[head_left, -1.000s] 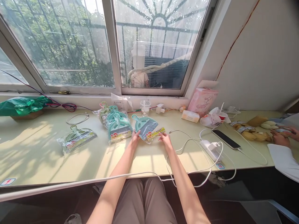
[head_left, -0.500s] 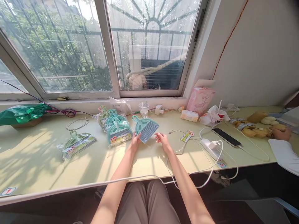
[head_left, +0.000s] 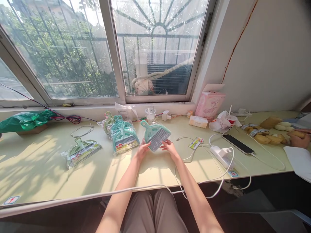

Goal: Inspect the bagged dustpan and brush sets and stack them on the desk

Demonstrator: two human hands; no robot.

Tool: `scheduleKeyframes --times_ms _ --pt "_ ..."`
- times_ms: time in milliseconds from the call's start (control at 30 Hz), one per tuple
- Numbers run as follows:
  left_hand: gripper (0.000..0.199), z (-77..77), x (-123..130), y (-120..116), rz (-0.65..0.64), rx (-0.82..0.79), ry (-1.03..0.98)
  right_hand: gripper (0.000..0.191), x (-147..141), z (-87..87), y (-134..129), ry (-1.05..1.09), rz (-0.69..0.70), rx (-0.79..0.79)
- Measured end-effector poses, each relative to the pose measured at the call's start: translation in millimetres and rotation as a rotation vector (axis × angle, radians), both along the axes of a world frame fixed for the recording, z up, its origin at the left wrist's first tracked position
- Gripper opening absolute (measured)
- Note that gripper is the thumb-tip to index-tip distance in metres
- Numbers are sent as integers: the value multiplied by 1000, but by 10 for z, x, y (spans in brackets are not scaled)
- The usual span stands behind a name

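A teal dustpan and brush set [head_left: 156, 136], its grey bristles facing me, is held up over the middle of the table. My left hand [head_left: 143, 150] grips its lower left edge, thumb in front. At the lower right edge, the fingers of my right hand [head_left: 169, 148] close on the bristle side. Left of my hands lie several similar sets in clear wrap, the nearest a wrapped teal set [head_left: 126, 139] with a printed label. A wrapped green set [head_left: 82, 150] lies apart, farther left. One loose printed card [head_left: 195, 142] rests right of my right hand.
A white power strip [head_left: 220, 155] with cables and a phone [head_left: 238, 144] lie to the right. A long white cable [head_left: 97, 194] runs along the table's front edge. Behind stand a plastic cup [head_left: 150, 113], a tissue pack [head_left: 198, 121] and a pink box [head_left: 210, 105]. Another person's hand [head_left: 300, 139] shows far right.
My right hand has moved in from beside the dustpan and brush set and now takes hold of its right edge. The set has shifted slightly right and toward me.
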State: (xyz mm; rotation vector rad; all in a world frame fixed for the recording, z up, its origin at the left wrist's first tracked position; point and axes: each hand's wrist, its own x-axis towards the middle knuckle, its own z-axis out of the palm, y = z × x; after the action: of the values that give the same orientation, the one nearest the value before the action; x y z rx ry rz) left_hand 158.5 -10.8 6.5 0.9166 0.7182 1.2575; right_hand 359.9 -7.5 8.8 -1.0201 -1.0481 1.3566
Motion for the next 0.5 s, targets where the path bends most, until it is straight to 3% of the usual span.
scheduleKeyframes --times_ms 133,300,400,500 --pt "52 -19 17 9 -26 -68 29 44 11 13 -34 17 31 13" --pt "54 52 -13 135 205 -190 -39 40 44 4 -23 37 38 26" --pt "60 216 -306 91 399 -99 -75 42 90 14 -14 48 46 41" --pt "69 398 -881 -103 629 135 36 40 139 -2 3 87 1 57"
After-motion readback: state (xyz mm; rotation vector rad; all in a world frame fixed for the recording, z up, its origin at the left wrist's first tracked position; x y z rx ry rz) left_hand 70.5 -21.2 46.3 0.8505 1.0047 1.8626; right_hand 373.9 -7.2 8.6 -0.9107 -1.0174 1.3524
